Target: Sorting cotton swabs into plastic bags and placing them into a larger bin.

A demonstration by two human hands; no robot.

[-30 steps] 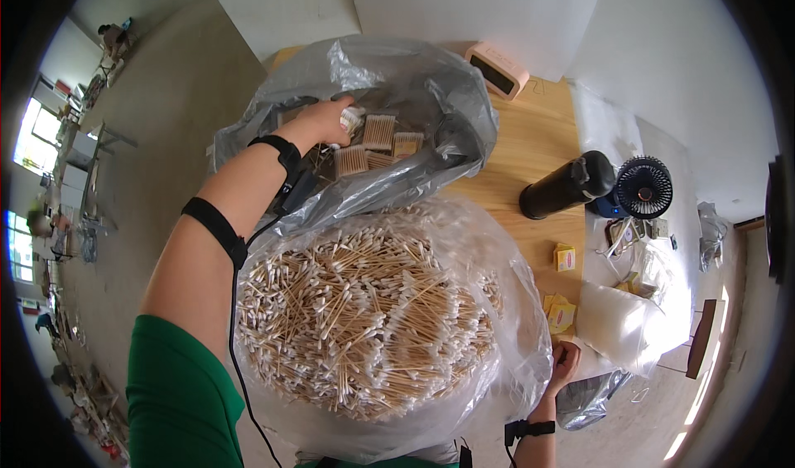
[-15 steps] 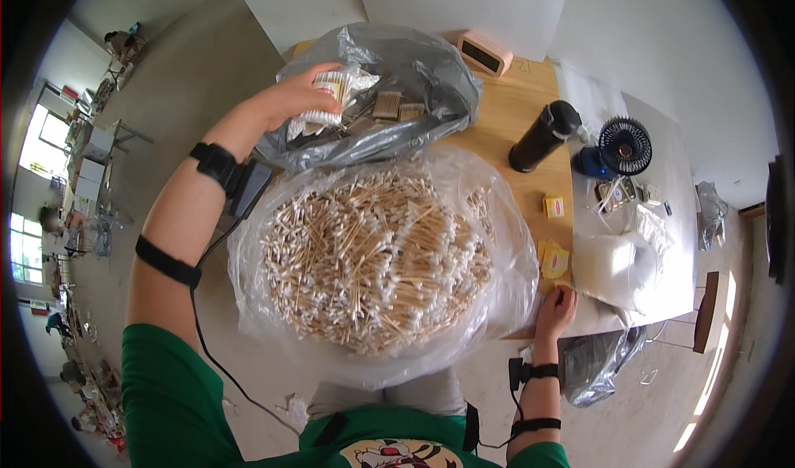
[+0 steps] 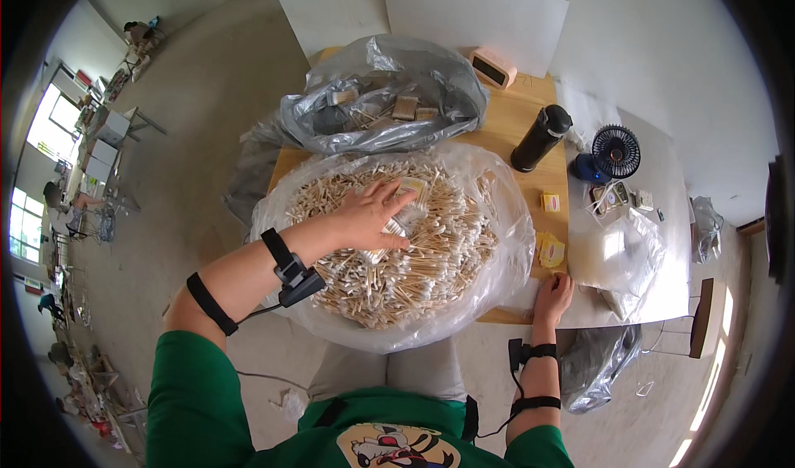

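Observation:
A clear plastic bag (image 3: 515, 248) lies open on the table, heaped with loose cotton swabs (image 3: 447, 257) on wooden sticks. Over the heap, my left hand (image 3: 364, 219) has its fingers around a pack of cotton swabs (image 3: 411, 188) in clear wrap with a yellowish label. The hand hides most of this pack. At the table's front right edge rests my right hand (image 3: 553, 296), its fingers curled in; whatever they may hold is hidden. Just beyond it are yellow cards (image 3: 550, 251) and a small yellow box (image 3: 551, 203).
Behind the heap, a grey plastic bag (image 3: 389, 141) holds several bundles of swabs (image 3: 405, 108). A pink clock (image 3: 493, 68), a black bottle (image 3: 542, 138) and a small fan (image 3: 615, 151) stand toward the back right. Clear plastic bags (image 3: 621, 253) lie on the right-hand surface.
My left hand has come from above the grey bag, nearer and to the right, over the swab heap with the pack. My right hand stays at the table edge.

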